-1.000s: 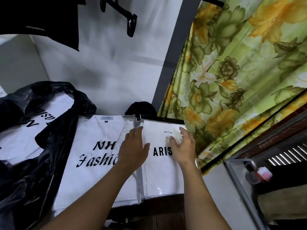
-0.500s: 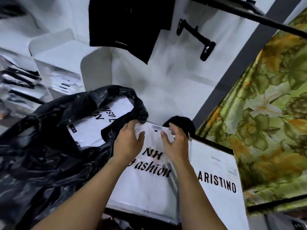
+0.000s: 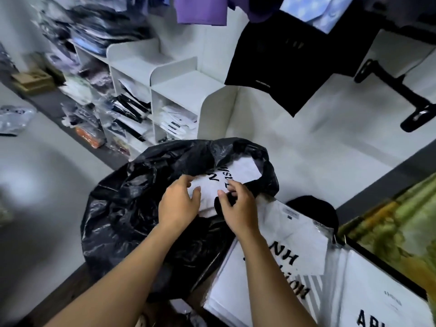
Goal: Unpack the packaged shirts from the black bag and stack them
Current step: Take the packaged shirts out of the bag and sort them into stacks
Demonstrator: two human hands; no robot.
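Note:
The black bag (image 3: 132, 208) lies open at centre left. In its mouth sits a white packaged shirt (image 3: 243, 171) with black lettering. My left hand (image 3: 179, 204) is on the near end of that package, fingers curled around its edge. My right hand (image 3: 238, 206) is beside it and pinches the black rim of the bag over the package. To the right lies a stack of packaged shirts marked NH Fashion (image 3: 299, 246). Another white package marked ARISTINO (image 3: 387, 300) lies at the lower right.
White cubby shelves (image 3: 179, 90) packed with folded clothes stand behind the bag. A black garment (image 3: 283, 62) and a black wall hook (image 3: 401, 95) hang above. A floral curtain (image 3: 401, 223) is at the right. A black cap (image 3: 316, 208) lies behind the stack.
Both hands left the ARISTINO package, passed over the NH Fashion stack and now reach into the bag's mouth. The view swung left and up.

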